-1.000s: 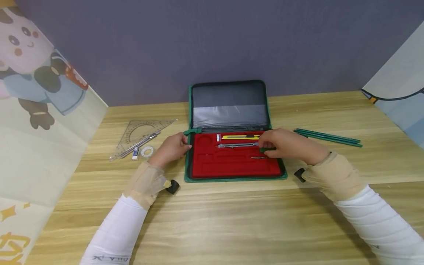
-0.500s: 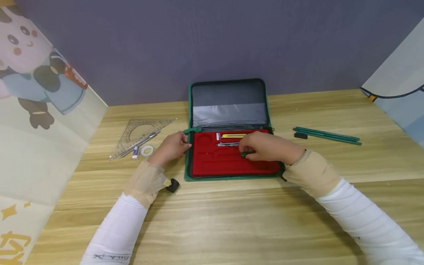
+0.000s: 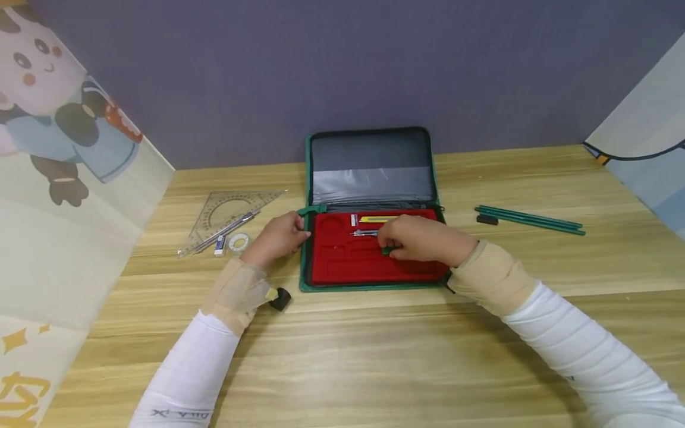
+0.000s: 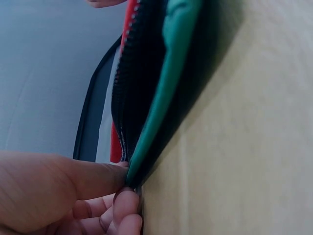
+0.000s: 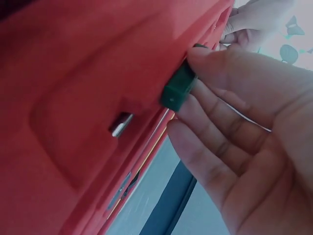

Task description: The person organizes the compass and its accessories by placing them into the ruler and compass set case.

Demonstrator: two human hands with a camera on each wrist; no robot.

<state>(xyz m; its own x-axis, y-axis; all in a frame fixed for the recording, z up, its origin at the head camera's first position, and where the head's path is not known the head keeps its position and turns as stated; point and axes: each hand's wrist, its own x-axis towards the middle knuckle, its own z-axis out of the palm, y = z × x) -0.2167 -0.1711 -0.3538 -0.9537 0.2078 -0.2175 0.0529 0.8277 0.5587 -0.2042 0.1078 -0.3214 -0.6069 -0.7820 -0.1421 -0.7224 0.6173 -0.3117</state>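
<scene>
A green zip case (image 3: 374, 288) lies unfolded on the table, with a red moulded tray (image 3: 385, 275) inside. My left hand (image 3: 278, 239) pinches the case's left edge, thumb above and fingers below in the left wrist view. Over the tray, my right hand (image 3: 423, 241) holds a small dark green block (image 5: 178, 88) between thumb and fingers. The yellow utility knife (image 3: 374, 219) and a slim silver drawing instrument (image 3: 364, 233) lie in slots, partly covered by that hand. A short metal piece (image 5: 121, 124) sits in the tray in the right wrist view.
A clear set square (image 3: 206, 214), a silver pen-like tool (image 3: 230, 227), an eraser (image 3: 220, 246) and a white ring (image 3: 238, 242) lie left of the case. Several green pencils (image 3: 535, 221) and a small black piece (image 3: 487, 220) lie right. The case's raised lid (image 3: 371, 151) stands behind.
My right hand has moved left across the tray with the green block, slowing in the last half second. The black piece beside the pencils has come into sight. My left hand stays at the edge.
</scene>
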